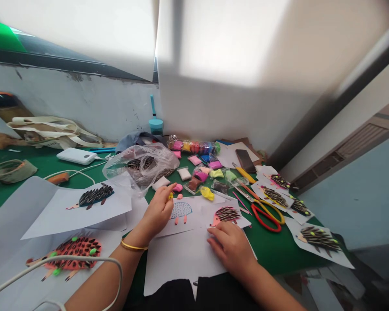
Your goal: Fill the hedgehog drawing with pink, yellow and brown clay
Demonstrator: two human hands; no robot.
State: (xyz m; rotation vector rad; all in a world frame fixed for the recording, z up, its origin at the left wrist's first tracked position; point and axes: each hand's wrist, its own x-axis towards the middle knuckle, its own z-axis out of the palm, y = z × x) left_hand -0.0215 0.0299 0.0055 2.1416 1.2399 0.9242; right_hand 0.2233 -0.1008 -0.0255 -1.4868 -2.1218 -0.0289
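My left hand (158, 209), with a gold bangle at the wrist, is over the left edge of a paper with a blue-outlined hedgehog drawing (181, 210). Its fingers are pressed together near a bit of yellow clay (170, 195); what they hold, if anything, is hidden. Pink clay (178, 187) lies just beyond the fingertips. My right hand (231, 246) rests with fingers apart at the lower edge of a small card with a pink hedgehog covered in dark seeds (226, 214). Beneath is a white sheet (181, 259).
Clay packets (207, 193) and a plastic bag of seeds (142, 164) lie beyond the hands. Red-and-yellow-handled scissors (266, 216) are at right, near finished hedgehog cards (320, 239). More hedgehog pictures (95, 196) and a white cable (84, 258) are at left.
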